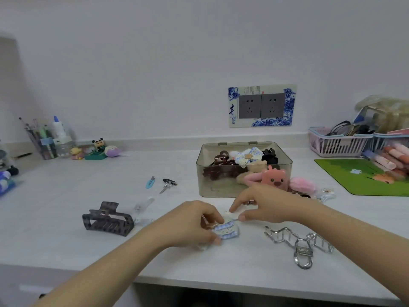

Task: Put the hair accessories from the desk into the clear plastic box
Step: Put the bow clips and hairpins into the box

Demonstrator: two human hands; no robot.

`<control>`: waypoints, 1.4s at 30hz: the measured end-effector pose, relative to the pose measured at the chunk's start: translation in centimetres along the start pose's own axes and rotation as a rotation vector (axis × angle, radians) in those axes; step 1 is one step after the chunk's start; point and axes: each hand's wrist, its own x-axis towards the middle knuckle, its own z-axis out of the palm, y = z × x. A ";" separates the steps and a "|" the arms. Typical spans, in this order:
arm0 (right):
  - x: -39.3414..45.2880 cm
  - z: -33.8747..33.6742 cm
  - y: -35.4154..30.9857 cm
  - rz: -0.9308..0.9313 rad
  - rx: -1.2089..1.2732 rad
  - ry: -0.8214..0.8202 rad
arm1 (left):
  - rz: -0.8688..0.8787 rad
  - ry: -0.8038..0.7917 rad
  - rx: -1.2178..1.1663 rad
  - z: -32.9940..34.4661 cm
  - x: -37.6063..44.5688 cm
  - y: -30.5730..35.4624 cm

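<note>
**Both hands on a small bow clip, centre-bottom of frame**

Left hand (194,220) comes in from lower left, fingers curled round a blue-and-cream bow clip (226,231), w/ a brownish metal bit showing just under the fingers. Right hand (265,204) reaches in from lower right, forefinger & thumb narrowed to a pinch on the whitish top part of the same clip. Clip sits low over the white desk (66,196); can't tell if it touches.

Clear plastic box (243,169) stands just behind the hands, centre-right, lid up at the back. Inside: brown claw clips, a pale bow, a black clip, a beige fluffy item. A pink plush clip (274,178) & pink pompom (303,185) lie at its right front corner, outside it as far as I can tell.

On the desk: dark claw clip (108,219) at left of hands, silver claw clip (301,244) at lower right, blue snap clip (150,182) & a small dark clip (168,185) mid-left, a clear clip (143,206) near those.

Upper left: pen cup (43,140), small figurines. Right edge: pink basket (336,142), green mat (363,176).
</note>
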 end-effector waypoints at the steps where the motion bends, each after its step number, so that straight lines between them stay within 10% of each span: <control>1: 0.1 0.1 0.0 0.013 0.010 0.012 | 0.003 0.011 -0.002 0.1 0.0 -0.2; 23: 1.2 -7.1 5.0 0.182 0.062 0.606 | 0.182 0.416 -0.254 -6.0 9.0 2.8; 42: 6.3 -8.4 11.0 0.462 -0.211 0.551 | 0.196 0.240 -0.041 -4.6 24.1 5.1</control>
